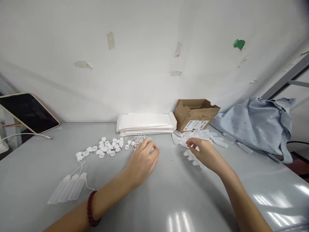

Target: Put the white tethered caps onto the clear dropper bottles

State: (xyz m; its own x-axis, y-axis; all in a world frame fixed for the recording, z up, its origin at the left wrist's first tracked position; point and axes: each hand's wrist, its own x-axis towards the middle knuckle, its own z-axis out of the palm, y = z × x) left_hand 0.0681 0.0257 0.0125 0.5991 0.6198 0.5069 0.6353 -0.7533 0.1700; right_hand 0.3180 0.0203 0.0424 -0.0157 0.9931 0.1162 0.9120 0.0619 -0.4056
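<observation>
Both hands well apart, fingers curled

dark-screened tablet at left, pale blue bag, tape scraps on wall

The left hand arches palm down, fingers bent, while the right hand curls fingers toward thumb.

White wall behind grey table
</observation>
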